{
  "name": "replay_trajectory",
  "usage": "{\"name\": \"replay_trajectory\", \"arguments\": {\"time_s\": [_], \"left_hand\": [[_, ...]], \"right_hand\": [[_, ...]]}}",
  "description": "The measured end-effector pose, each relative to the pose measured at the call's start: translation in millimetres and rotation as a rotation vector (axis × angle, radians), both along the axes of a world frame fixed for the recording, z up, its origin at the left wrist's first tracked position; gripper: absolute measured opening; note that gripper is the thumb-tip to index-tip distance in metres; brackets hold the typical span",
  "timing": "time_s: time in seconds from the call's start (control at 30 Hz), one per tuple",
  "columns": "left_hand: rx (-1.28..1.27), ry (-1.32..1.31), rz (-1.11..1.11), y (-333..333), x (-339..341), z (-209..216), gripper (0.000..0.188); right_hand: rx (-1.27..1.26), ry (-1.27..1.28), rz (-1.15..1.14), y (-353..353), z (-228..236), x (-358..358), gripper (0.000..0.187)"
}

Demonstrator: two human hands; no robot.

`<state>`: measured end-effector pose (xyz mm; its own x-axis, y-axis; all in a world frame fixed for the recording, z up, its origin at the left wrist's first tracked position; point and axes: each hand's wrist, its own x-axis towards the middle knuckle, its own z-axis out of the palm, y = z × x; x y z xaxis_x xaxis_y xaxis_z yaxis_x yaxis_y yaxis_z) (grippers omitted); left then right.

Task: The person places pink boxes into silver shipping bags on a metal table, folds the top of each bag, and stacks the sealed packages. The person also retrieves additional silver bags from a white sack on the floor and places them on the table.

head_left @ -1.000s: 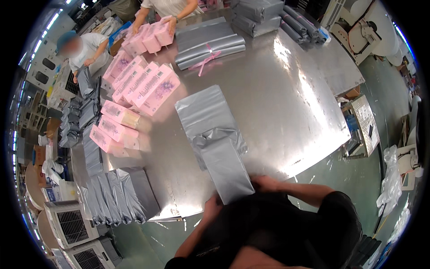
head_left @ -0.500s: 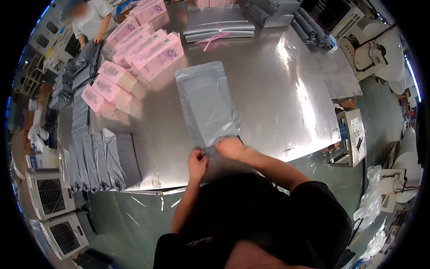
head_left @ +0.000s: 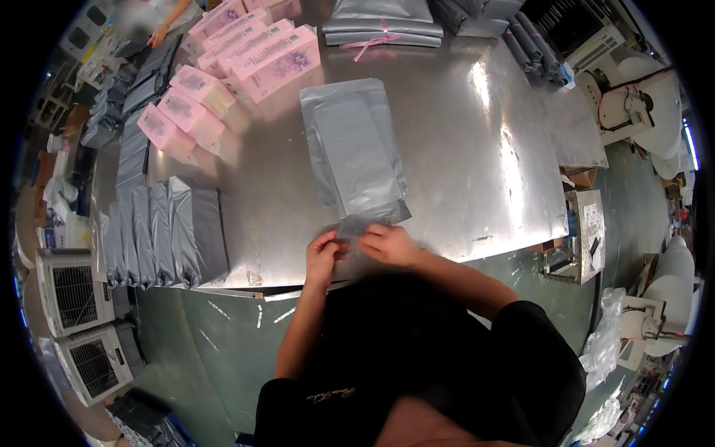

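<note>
In front of me, grey plastic mailing bags [head_left: 354, 141] lie flat and overlapping on the metal table. The upper one sits slightly askew, and its thin near end reaches toward my body. My left hand [head_left: 323, 257] is at the left corner of that end, thumb and fingers closed on the plastic. At the right side of the same edge, my right hand [head_left: 391, 244] pinches the film with bent fingers. The exact grip of the fingertips is partly hidden.
Pink printed boxes [head_left: 272, 63] stand at the far left. Filled grey bags [head_left: 195, 231] stand in a row at near left. A ribbon-tied grey bundle [head_left: 383, 33] and rolled grey bags [head_left: 532, 45] lie at the back. Another person's hand [head_left: 158, 35] shows far left.
My hands have drawn the bag's near end a little toward my body, uncovering its dark lower strip. My right hand's fingers now show more clearly. The whole view has shifted slightly.
</note>
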<state>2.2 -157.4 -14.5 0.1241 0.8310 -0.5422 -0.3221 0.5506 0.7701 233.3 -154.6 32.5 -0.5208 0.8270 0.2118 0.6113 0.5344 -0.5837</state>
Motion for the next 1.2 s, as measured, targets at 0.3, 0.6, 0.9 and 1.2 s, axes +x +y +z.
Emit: {"name": "replay_trajectory", "arguments": {"time_s": [0.3,0.6,0.9,1.2], "left_hand": [[1.467,1.212,-0.464,45,-27,77,0.048],[1.755,1.257,-0.912,86,-19,61,0.031],[0.204,-0.119,0.081,87,-2,-8,0.015],[0.171,0.209,-0.080,109,2,16,0.022]], "right_hand": [[-0.372,-0.796,-0.022,-53,75,221,0.039],[0.606,-0.500,0.517,98,51,137,0.033],[-0.955,0.596,-0.369,117,-12,116,0.023],[-0.961,0.433,-0.423,138,8,92,0.062]]}}
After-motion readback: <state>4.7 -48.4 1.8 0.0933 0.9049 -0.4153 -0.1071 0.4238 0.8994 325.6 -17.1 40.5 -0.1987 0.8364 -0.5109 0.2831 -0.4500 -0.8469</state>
